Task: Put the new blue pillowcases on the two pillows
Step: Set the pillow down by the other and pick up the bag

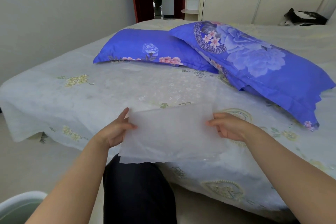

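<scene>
Two pillows in blue flowered pillowcases lie on the bed. The left pillow [145, 49] lies flat; the right pillow [254, 62] overlaps its right end and slants toward the near right. In front of me both hands hold a translucent white sheet [171, 132], like a thin plastic bag or cloth, above the bed's near edge. My left hand [118, 129] pinches its left edge, thumb on top. Its right edge is pinched by my right hand [227, 126].
The bed [72, 96] has a pale flowered cover under a thin white sheet. A white tub's rim [20, 203] shows at the bottom left. A dark bundle [305, 17] lies at the far right. A wardrobe and an open door stand behind the bed.
</scene>
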